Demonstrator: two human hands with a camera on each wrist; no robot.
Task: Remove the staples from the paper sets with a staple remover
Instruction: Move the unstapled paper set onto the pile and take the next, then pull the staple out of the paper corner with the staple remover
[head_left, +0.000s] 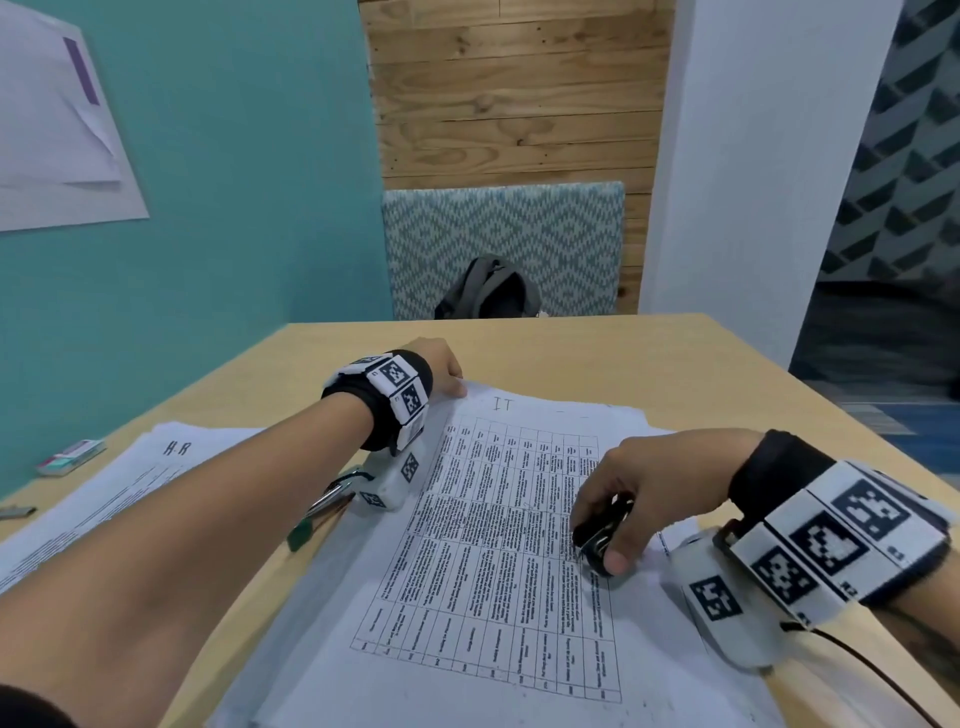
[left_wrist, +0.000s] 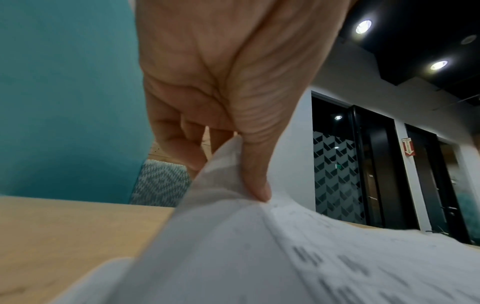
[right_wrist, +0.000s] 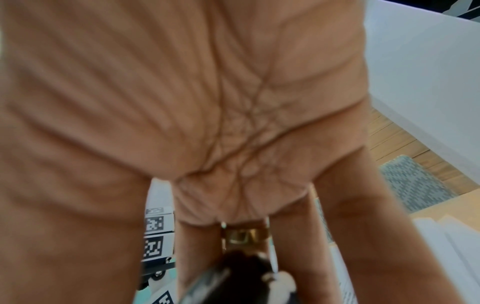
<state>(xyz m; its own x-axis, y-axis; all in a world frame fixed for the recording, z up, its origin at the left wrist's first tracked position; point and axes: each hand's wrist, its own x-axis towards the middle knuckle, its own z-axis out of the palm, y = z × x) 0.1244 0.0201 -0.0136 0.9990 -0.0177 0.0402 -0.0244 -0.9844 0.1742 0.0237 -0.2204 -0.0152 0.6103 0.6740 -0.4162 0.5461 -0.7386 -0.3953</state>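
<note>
A paper set (head_left: 493, 561) printed with a table and marked "IT" lies in the middle of the wooden desk (head_left: 597, 353). My left hand (head_left: 447, 371) pinches its far left corner; in the left wrist view the thumb (left_wrist: 255, 179) presses the lifted paper corner (left_wrist: 226, 164) against the fingers. My right hand (head_left: 618, 499) rests on the sheet's right side and grips a black staple remover (head_left: 602, 530) with metal jaws pointing down at the page. The right wrist view is blurred, with the staple remover (right_wrist: 233, 275) dark below the palm. No staple is visible.
A second paper set (head_left: 156, 478) marked "HR" lies at the left under my forearm. A small staple box (head_left: 70, 457) and a strip of staples (head_left: 15, 512) sit near the left edge. Pens (head_left: 322, 506) lie beside the left wrist. A backpack (head_left: 488, 291) stands beyond the desk.
</note>
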